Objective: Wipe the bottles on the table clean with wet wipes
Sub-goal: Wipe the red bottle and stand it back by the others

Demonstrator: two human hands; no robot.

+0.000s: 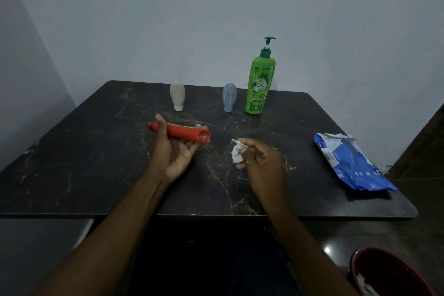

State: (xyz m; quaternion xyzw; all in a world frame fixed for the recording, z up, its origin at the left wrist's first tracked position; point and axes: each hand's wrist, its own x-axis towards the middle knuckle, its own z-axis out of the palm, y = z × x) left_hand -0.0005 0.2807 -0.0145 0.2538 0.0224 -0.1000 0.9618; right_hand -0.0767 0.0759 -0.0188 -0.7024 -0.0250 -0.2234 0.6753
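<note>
Right hand (262, 163) pinches a small wadded wipe (236, 152) at its fingertips. Just left of it, and apart, left hand (175, 149) cradles the red bottle (179, 132) sideways across upturned fingers with the thumb over the top. Wipe and bottle are not touching.

Risks:
- The hold looks light, so a firm rub along the bottle could roll it off the fingers onto the table (96, 163).
- The wad is bunched and may miss patches.

Pack (348, 163) lies well right of the right hand. Beyond both hands, the beige bottle (177, 96) and grey bottle (229, 97) stand on their caps, with the tall green bottle (260, 84) beside them. A careless reach could topple them.
</note>
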